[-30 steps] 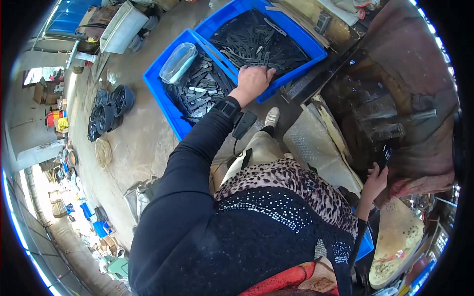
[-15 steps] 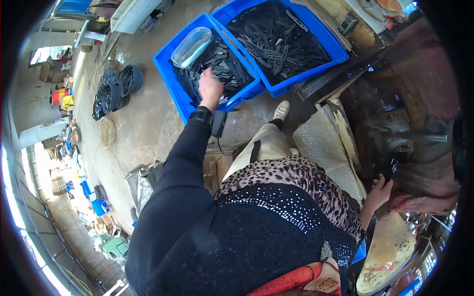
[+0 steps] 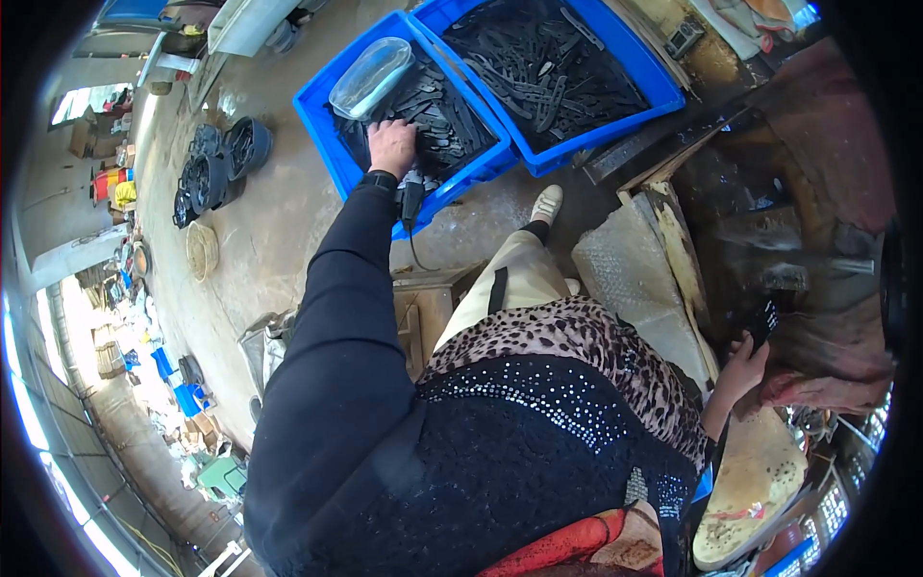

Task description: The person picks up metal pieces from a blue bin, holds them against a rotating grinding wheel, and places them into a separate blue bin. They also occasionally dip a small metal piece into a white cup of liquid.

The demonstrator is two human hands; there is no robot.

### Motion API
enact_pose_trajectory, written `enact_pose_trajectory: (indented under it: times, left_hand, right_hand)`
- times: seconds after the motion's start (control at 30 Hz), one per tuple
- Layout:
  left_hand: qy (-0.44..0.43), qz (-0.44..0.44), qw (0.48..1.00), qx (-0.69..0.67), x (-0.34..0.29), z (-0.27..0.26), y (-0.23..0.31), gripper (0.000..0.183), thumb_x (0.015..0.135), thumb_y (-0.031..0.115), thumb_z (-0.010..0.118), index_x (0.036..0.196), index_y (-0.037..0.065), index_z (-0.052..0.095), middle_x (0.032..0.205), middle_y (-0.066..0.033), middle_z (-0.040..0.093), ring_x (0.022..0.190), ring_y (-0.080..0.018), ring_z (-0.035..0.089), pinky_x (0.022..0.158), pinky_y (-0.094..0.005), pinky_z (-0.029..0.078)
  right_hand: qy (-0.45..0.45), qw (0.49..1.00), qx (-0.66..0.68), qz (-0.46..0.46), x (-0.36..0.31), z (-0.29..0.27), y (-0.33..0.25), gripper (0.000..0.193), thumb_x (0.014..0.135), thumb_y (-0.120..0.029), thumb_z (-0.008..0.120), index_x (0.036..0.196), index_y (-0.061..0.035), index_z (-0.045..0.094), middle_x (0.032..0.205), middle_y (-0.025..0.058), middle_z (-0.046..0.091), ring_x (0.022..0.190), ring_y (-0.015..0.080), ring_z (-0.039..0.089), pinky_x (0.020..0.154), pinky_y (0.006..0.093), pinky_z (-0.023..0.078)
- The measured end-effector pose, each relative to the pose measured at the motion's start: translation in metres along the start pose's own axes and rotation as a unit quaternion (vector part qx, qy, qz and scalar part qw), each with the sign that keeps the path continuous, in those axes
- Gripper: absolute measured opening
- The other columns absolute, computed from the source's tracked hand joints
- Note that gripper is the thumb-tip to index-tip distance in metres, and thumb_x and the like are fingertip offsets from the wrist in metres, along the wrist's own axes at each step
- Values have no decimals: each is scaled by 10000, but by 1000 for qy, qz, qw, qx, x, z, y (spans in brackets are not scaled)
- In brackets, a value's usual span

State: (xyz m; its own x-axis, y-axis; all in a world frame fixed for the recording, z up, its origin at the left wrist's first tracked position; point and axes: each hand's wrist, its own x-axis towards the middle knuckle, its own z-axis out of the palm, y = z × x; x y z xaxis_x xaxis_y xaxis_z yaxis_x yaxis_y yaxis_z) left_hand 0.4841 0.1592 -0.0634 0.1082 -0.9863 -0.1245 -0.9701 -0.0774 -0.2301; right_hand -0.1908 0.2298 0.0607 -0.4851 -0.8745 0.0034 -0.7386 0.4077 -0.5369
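My left hand (image 3: 391, 147) reaches into the left blue crate (image 3: 327, 144), its fingers spread over dark flat strip-like parts (image 3: 444, 115); nothing shows in its grasp. Just beyond it, a clear plastic container (image 3: 372, 79) with something pale inside lies tilted on the parts. A wristband with a small black box (image 3: 411, 204) and a cable hangs at my left wrist. Low at the right, my right hand (image 3: 740, 370) is closed around a dark piece with white marks (image 3: 766, 322), whose exact kind I cannot make out.
A second blue crate (image 3: 639, 120) full of dark curved strips stands against the first on the right. Dark tubs (image 3: 248, 149) and a wicker basket (image 3: 202, 250) are on the floor at left. A worn bench with cardboard (image 3: 635, 279) lies at my right, by a dark wet recess.
My left hand has shifted slightly left and away from me, and its fingers have come down onto the parts. My right hand keeps hold of the dark piece, almost unmoved.
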Motion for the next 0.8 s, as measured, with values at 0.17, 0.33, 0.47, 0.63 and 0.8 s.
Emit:
enact_pose_trajectory:
  times: [0.17, 0.33, 0.47, 0.63, 0.8]
  left_hand:
    - [-17, 35, 999, 34, -2, 8, -2, 147, 820, 169, 587, 932, 151, 680, 950, -53, 672, 969, -287, 628, 830, -467, 474]
    - [-30, 22, 995, -88, -7, 14, 16, 178, 869, 269, 592, 940, 123, 664, 978, -88, 661, 966, -311, 626, 834, -467, 484]
    - [-4, -14, 979, -202, 12, 19, 17, 348, 894, 389, 602, 1116, 123, 637, 1169, -136, 614, 1101, -362, 569, 915, -490, 471]
    - [17, -92, 970, -223, 63, 12, 25, 579, 911, 508, 574, 1384, 181, 502, 1464, -185, 406, 1345, -474, 340, 1032, -608, 368]
    - [-50, -141, 967, -205, 51, -15, 32, 564, 960, 540, 479, 1436, 237, 471, 1546, -169, 312, 1425, -524, 157, 1034, -726, 263]
  right_hand:
    - [14, 1000, 10, -10, 1, 6, 5, 213, 973, -185, 543, 1067, -42, 670, 696, 62, 655, 586, 138, 613, 519, 284, 467]
    - [32, 999, 14, -37, 5, 8, 17, 211, 972, -180, 545, 1068, -41, 672, 690, 61, 652, 581, 133, 609, 513, 278, 463]
    - [34, 998, 23, -46, 6, 8, 20, 213, 976, -180, 542, 1072, -39, 669, 691, 63, 651, 579, 134, 608, 514, 278, 463]
    - [-15, 999, -22, 24, 3, 0, 2, 228, 971, -172, 534, 1076, -19, 667, 748, 88, 669, 626, 148, 634, 572, 300, 502]
    - [-9, 1000, -7, 6, -2, -8, -4, 226, 970, -168, 535, 1077, -15, 663, 742, 83, 670, 618, 140, 624, 558, 284, 491]
